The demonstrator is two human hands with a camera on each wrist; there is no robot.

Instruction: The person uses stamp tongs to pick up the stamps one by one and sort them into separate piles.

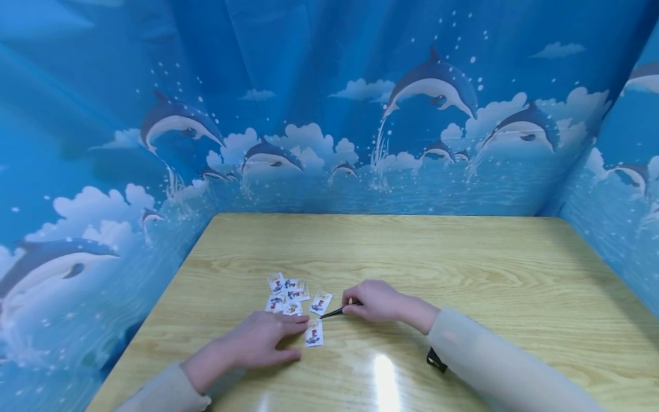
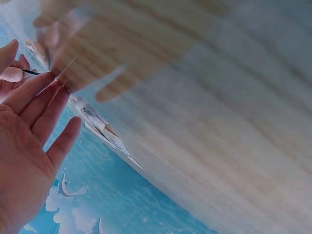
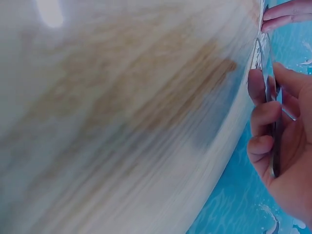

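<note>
In the head view my left hand (image 1: pixel 262 340) lies low over the table, its fingers extended. Its fingertips touch the upper left edge of a small printed white card (image 1: pixel 314 333). From the right, my right hand (image 1: pixel 374 300) grips a pair of dark tweezers (image 3: pixel 275 141), whose tip reaches the top edge of that card. The two thin arms of the tweezers stand apart in the right wrist view. Another printed card (image 1: pixel 321 302) lies just above the tip. A loose, overlapping group of similar cards (image 1: pixel 276 302) lies beyond the left hand.
The wood-grain table (image 1: pixel 437 257) carries the cards and reflects a bright light near its front. A blue curtain (image 1: pixel 319 68) printed with dolphins hangs behind it and along both sides. A black strap (image 1: pixel 436 360) hangs under the right sleeve.
</note>
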